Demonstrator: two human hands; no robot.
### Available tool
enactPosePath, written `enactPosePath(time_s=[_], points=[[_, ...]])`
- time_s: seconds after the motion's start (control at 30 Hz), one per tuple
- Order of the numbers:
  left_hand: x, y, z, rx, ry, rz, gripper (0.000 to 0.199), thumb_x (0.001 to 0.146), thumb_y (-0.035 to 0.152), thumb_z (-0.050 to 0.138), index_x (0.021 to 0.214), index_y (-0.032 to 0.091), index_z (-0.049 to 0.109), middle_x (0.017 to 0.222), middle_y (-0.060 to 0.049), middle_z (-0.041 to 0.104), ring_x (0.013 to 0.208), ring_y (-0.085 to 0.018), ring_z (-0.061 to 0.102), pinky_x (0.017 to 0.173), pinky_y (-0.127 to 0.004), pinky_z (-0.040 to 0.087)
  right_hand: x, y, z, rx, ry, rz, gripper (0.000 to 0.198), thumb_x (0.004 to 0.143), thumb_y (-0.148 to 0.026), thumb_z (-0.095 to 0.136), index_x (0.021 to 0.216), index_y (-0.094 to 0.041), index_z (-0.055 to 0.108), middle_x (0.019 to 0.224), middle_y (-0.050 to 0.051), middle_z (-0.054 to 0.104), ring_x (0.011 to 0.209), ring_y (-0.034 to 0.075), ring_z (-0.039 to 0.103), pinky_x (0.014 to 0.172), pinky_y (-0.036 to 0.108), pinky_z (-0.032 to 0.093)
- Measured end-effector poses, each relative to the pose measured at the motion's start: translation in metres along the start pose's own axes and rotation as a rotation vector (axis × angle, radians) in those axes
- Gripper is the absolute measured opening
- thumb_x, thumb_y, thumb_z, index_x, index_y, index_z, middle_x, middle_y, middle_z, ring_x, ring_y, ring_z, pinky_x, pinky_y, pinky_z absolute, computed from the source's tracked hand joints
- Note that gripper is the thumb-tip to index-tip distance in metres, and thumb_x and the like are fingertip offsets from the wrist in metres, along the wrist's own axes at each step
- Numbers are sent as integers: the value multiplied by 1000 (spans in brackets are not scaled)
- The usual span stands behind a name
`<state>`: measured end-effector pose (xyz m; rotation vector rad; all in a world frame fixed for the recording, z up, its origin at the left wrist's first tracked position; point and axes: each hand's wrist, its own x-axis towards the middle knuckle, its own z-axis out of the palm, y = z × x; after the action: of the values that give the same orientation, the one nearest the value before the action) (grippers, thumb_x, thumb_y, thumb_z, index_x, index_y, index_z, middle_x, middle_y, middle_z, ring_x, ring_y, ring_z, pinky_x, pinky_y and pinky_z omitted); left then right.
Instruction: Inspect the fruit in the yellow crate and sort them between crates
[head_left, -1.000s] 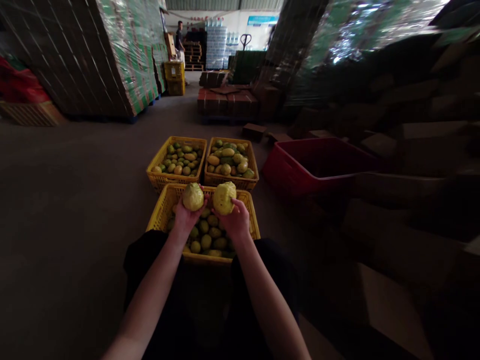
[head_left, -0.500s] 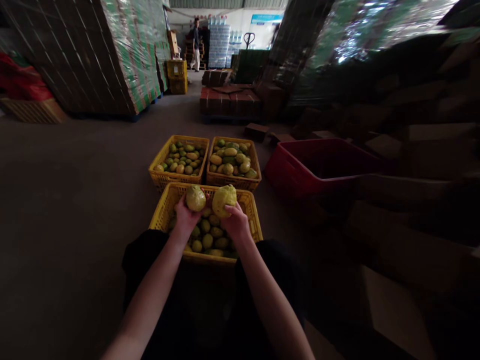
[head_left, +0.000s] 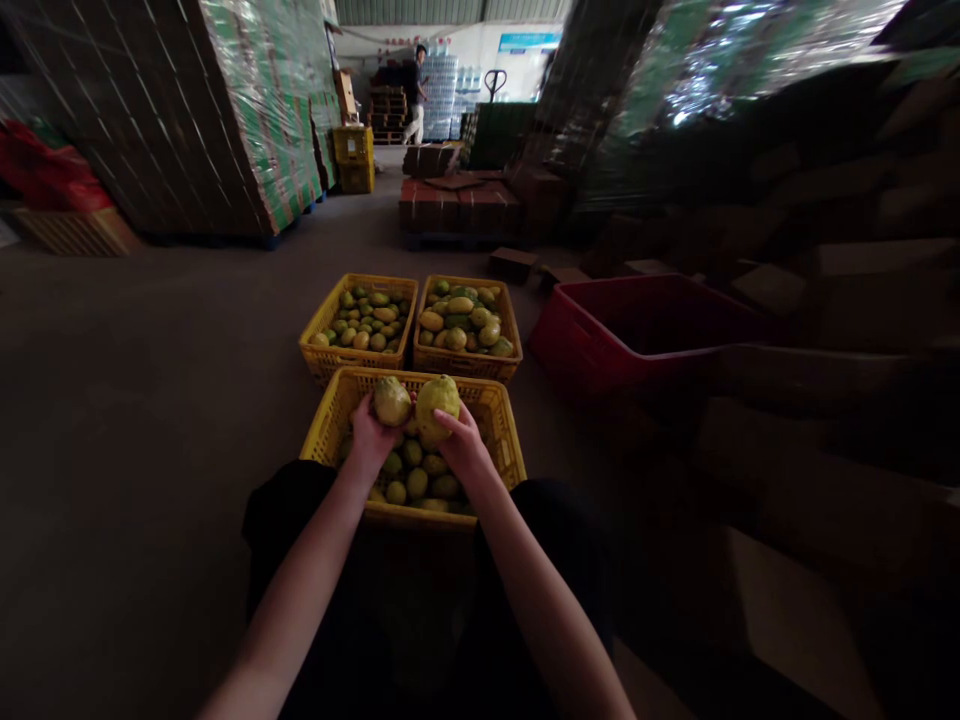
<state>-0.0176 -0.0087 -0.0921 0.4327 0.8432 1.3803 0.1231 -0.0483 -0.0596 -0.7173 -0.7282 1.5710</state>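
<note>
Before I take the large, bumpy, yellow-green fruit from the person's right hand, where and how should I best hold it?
Probably grip the rounded upper part of the large fruit, coming from above. Its top is uncovered, while the right hand holds its right side, and the smaller, round, yellow-green fruit in the left hand leaves little room on its left.

- left hand (head_left: 369, 435): cupped, palm up; fingers curled in a hold
- right hand (head_left: 469, 446): curled in a grip; thumb pointing inward; just beside the left
- left forearm (head_left: 311, 555), right forearm (head_left: 536, 580): bare; extended forward, converging
- knees (head_left: 285, 505): dark-clothed, spread; arms between them
</note>
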Motion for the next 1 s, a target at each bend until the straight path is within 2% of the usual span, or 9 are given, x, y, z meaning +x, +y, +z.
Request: enactPosePath(time_s=[0.23, 0.33, 0.47, 0.63, 0.8, 0.93, 1.0], points=[[-7, 4, 10, -143, 100, -96, 25, 85, 41, 49, 92, 22, 63, 89, -7, 74, 107, -26, 68, 96, -45, 54, 2, 3, -2, 57, 48, 24, 50, 53, -22, 81, 100, -23, 64, 83, 0, 74, 80, 22, 70, 73, 34, 57], [-9, 3, 13, -189, 101, -102, 29, 87, 44, 47, 93, 20, 63, 89, -8, 73, 104, -24, 69, 97, -42, 54, 5, 4, -6, 75, 88, 31, 46, 52, -21, 82, 96, -22, 65, 81, 0, 74, 74, 20, 68, 69, 32, 56], [-12, 4, 11, -168, 42, -1, 36, 90, 49, 39, 93, 22, 63, 97, -9, 73, 103, -19, 68, 95, -34, 55, 9, 2, -11, 56, 93, 9, 34, 55, -24, 83, 84, -21, 64, 78, -1, 71, 69, 17, 65, 67, 30, 54], [-14, 4, 9, 79, -64, 147, 41, 88, 54, 36, 97, 25, 63, 110, -8, 71, 106, -21, 67, 89, -37, 57, 10, 0, -12, 80, 83, -28, 33, 56, -24, 83, 84, -20, 66, 77, -1, 71, 67, 15, 64, 68, 29, 54], [-11, -6, 17, -83, -77, 69, 39, 82, 56, 46, 95, 24, 65, 98, -7, 72, 103, -21, 66, 89, -36, 56, 10, -2, -7, 144, 55, -13, 41, 52, -20, 83, 90, -22, 67, 79, -2, 73, 69, 16, 66, 69, 29, 55], [-9, -10, 18, -134, -68, 30, 47, 83, 60, 41, 94, 22, 67, 93, -7, 72, 105, -25, 64, 89, -38, 54, 11, -3, -5, 170, 42, 3, 45, 49, -17, 83, 91, -23, 67, 75, -4, 73, 66, 15, 65, 63, 26, 54], [-9, -8, 17, -172, -48, 13, 44, 85, 56, 39, 93, 23, 67, 95, -7, 73, 104, -25, 64, 89, -38, 54, 11, -3, -5, 181, 41, 8, 46, 49, -15, 82, 91, -23, 67, 73, -3, 72, 64, 15, 64, 61, 26, 53]])
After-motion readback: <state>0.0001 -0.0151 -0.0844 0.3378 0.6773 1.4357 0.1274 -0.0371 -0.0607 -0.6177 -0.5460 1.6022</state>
